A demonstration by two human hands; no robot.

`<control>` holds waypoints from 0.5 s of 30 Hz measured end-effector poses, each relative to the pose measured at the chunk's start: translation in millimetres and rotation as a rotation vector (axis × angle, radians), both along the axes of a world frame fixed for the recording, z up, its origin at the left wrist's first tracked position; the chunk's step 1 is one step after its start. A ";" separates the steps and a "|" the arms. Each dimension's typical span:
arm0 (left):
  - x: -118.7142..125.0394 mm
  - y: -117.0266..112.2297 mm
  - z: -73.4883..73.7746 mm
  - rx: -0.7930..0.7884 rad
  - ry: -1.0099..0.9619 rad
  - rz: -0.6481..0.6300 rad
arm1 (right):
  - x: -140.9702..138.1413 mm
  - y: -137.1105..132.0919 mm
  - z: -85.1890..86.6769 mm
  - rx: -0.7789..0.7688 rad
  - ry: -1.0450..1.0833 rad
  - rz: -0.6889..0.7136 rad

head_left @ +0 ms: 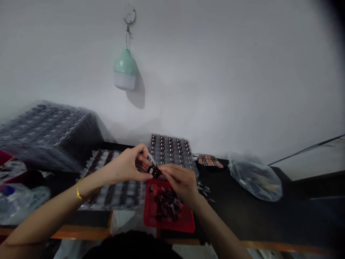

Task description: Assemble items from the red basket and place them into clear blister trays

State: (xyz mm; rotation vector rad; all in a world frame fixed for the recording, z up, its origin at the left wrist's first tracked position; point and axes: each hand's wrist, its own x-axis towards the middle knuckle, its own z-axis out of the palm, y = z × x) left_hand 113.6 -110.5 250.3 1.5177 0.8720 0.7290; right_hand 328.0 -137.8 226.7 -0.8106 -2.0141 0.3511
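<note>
Note, nearest, red tray on dark tabletop, loosely heaped with small dark pieces. Above its far side, held up between left hand and right hand, find dark part, with pale strip slanting up toward the left index finger. Cannot tell whether joined or merely pressed together.

Record left thumb and fingers as bowed into a loop, apparently closed at the tips on the dark part's left side. Record right thumb and fingertips as pinched together on its right side.

Judge the dark part light and fairly stiff, perhaps smooth enough to slip; judge the pale strip thin, flexible and easily creased. Take hold by the dark body, at opposite sides, with a light fingertip pinch; avoid lifting by the strip alone.

Farther out, list pale slips right of the red tray, clear tray to its left, and clear bag well right. Beyond, list grey tray bearing columns of dark pieces, then plaid pouch beside it. At far left, note stacked trays; against the wall, green-and-white lamp.
</note>
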 end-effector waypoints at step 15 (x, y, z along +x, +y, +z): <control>8.6 -8.2 -5.1 0.005 -0.029 0.097 | 11.7 2.0 -4.5 0.130 -0.139 0.155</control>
